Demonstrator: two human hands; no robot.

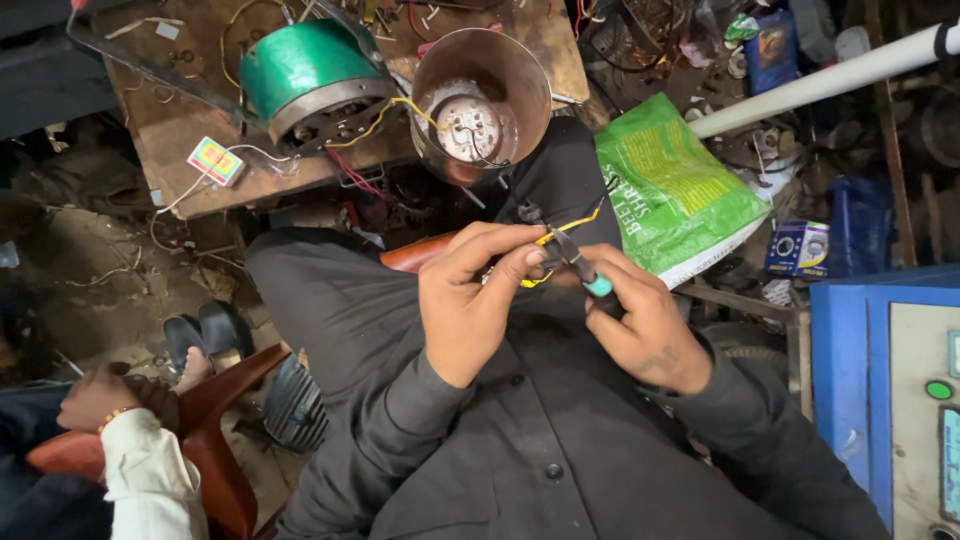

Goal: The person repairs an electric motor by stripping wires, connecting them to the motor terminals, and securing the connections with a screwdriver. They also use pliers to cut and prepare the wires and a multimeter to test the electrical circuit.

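Yellow insulated wire [560,232] is pinched between thumb and forefinger of the left hand [470,300], whose grip is closed on it just above the person's lap. Close beside it, the right hand [645,330] has its grip wrapped around the teal-tipped handle of a slim pair of pliers [572,258], whose dark metal nose meets the wire right at the left fingertips. Both hands emerge from dark grey buttoned sleeves, over dark trousers. From the pinch the wire runs upward toward a round, rust-brown metal housing [520,70], bowl-shaped and open, with a pale disc and small terminals inside. Next to it lies a glossy green domed motor cover [295,65] with a ribbed grey rim; both rest on a scuffed brown counter [170,130] strewn with wire scraps, along with a small bright multicoloured box [215,160]. A crinkled green plastic bag [690,190] lies to the right, below a smooth white pipe [820,82], and a blue metal cabinet [850,350] stands at the right edge. At lower left, another person's hand [95,395] in a white sleeve rests by a reddish chair [215,400].
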